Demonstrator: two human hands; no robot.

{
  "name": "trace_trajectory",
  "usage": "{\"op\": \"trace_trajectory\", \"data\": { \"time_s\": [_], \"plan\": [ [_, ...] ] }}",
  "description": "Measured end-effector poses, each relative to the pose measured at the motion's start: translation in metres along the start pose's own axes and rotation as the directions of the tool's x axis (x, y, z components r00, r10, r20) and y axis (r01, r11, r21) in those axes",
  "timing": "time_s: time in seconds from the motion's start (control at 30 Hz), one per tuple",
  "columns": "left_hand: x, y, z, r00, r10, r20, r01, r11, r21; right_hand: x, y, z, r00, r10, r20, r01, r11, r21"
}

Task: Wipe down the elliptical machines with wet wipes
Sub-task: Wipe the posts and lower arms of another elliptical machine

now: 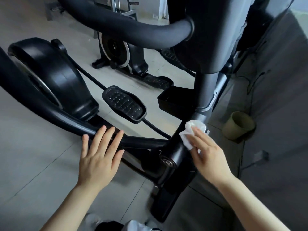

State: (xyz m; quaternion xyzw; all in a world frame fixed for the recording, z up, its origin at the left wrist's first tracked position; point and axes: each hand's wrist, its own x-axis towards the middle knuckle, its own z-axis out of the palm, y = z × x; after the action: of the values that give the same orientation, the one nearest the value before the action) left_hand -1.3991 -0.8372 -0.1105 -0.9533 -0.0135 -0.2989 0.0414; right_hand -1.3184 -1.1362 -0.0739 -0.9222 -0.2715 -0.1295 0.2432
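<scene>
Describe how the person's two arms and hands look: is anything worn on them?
Both forearms are bare up to the frame's lower edge; no sleeve shows. The left hand and the right hand wear no gloves, and no rings, watch or bracelet show. The fingernails are short and unpainted.

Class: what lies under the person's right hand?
Under the right hand lies a crumpled white wet wipe, pressed against the elliptical's dark frame joint. The frame surface beneath the wipe is covered from view.
</scene>
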Motion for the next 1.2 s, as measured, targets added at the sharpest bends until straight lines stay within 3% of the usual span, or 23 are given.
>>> {"op": "trace_trajectory", "data": {
  "time_s": [0.13,0.27,0.4,0.53,0.67,0.8,0.93,1.07,1.2],
  "plan": [
    [-0.003,0.006,0.004,0.999,-0.035,-0.019,0.035,0.999,-0.013,-0.035,-0.023,0.006,0.987,-0.158,-0.030,0.161,0.981,0.111],
    [-0.002,0.013,0.009,0.997,-0.073,-0.024,0.072,0.997,-0.032,-0.003,-0.034,0.007,0.940,-0.331,0.082,0.323,0.941,0.099],
    [-0.003,0.013,0.006,0.997,-0.065,-0.030,0.064,0.998,-0.029,0.042,-0.041,0.023,0.958,-0.223,0.180,0.253,0.952,-0.170],
    [-0.006,0.010,-0.001,0.999,-0.042,0.010,0.042,0.999,0.008,0.040,-0.099,0.046,0.973,-0.131,0.188,0.202,0.878,-0.435],
    [-0.010,0.001,-0.008,0.998,-0.049,0.024,0.046,0.992,0.114,0.043,-0.145,0.082,0.955,-0.239,0.177,0.282,0.916,-0.285],
    [-0.017,-0.017,-0.011,0.999,-0.044,-0.026,0.048,0.982,0.181,0.040,-0.119,0.068,0.914,-0.377,0.151,0.406,0.865,-0.296],
    [-0.018,-0.022,-0.013,1.000,-0.023,-0.011,0.024,0.991,0.133,0.027,-0.068,0.026,0.954,-0.256,0.156,0.298,0.865,-0.404],
    [-0.017,-0.014,-0.016,0.997,-0.075,-0.007,0.075,0.994,0.073,0.040,-0.075,0.039,0.956,-0.268,0.117,0.289,0.926,-0.244],
    [-0.016,-0.012,-0.031,0.988,-0.147,-0.045,0.143,0.986,-0.082,0.047,-0.117,0.079,0.893,-0.440,0.098,0.437,0.898,0.056]
  ]
}}
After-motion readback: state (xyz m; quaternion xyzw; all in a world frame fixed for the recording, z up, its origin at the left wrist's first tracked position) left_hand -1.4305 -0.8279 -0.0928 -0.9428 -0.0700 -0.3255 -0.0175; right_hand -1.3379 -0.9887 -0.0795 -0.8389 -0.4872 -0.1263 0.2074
